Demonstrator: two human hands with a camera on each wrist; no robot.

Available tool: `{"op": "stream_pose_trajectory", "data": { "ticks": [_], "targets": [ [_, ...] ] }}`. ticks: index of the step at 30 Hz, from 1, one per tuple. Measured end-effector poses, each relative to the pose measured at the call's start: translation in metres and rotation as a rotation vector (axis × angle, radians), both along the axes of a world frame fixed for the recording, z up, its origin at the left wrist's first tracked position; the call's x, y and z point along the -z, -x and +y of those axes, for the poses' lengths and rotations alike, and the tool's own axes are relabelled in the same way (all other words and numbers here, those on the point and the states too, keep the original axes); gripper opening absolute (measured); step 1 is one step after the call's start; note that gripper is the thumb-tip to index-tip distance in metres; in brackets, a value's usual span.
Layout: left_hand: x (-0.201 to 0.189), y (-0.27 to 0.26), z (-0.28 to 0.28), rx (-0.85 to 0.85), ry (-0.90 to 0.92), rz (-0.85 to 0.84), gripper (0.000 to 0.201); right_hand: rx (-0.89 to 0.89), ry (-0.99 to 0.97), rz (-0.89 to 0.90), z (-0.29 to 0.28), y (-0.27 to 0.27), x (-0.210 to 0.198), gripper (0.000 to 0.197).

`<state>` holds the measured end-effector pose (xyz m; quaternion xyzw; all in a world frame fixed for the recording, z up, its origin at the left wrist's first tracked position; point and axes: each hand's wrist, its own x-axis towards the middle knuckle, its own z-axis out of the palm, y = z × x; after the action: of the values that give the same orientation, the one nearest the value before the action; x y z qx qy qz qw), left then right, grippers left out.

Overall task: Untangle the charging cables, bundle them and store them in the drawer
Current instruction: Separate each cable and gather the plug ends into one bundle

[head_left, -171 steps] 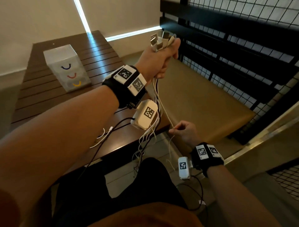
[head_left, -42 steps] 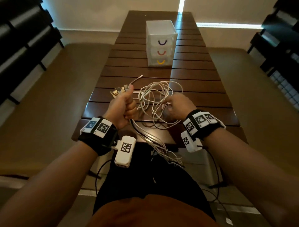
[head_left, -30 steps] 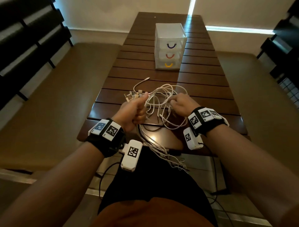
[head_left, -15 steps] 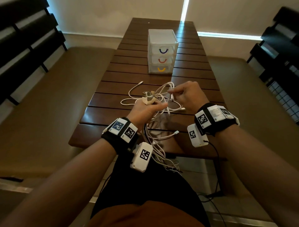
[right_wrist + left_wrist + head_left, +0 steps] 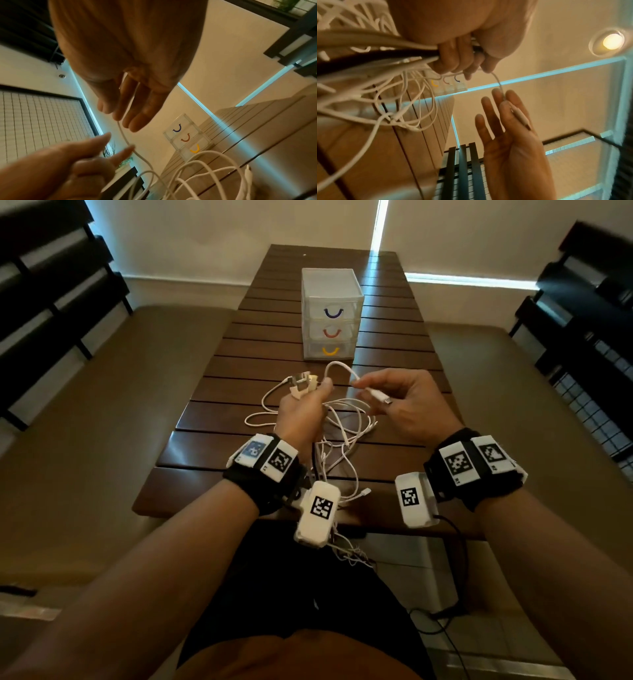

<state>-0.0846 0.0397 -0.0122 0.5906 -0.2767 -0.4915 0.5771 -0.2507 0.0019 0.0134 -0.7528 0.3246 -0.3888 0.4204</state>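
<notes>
Several white charging cables (image 5: 337,426) lie in tangled loops on the near end of the wooden table (image 5: 274,361), with some strands hanging over its front edge. My left hand (image 5: 306,405) grips a bunch of them in a fist, and their USB plugs (image 5: 301,383) stick out above it. My right hand (image 5: 364,388) pinches one cable just behind its small plug (image 5: 378,398), other fingers spread. That cable (image 5: 337,368) arches between the two hands. The left wrist view shows the fist (image 5: 457,59) and the plug (image 5: 520,118) against my right hand's fingers (image 5: 494,108).
A clear three-drawer unit (image 5: 330,316) stands further back on the table, all drawers closed, with blue, red and yellow handles. Padded benches (image 5: 137,392) run along both sides. Dark railings (image 5: 44,278) stand behind them. My legs are under the table's near edge.
My right hand has drawn one cable end up out of the loops and to the right. The left hand keeps its grip on the plugs and sits slightly higher.
</notes>
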Motion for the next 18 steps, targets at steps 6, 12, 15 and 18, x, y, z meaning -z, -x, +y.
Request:
{"op": "stream_pose_trajectory", "data": {
  "ticks": [6,12,15,18],
  "targets": [
    [0.000,-0.022,-0.011,0.075,-0.050,0.606,0.034,-0.148,-0.107,0.150,0.024,0.021,0.002,0.029],
    [-0.004,-0.024,-0.005,0.064,-0.022,0.401,0.023,-0.053,-0.100,0.480,0.020,0.062,0.020,0.042],
    [-0.012,-0.014,0.000,0.151,0.046,0.168,0.020,-0.009,0.013,0.545,0.017,0.056,0.018,0.062],
    [-0.018,-0.002,0.003,0.240,0.106,0.035,0.018,0.110,0.033,0.286,0.021,0.023,0.009,0.031]
  ]
}}
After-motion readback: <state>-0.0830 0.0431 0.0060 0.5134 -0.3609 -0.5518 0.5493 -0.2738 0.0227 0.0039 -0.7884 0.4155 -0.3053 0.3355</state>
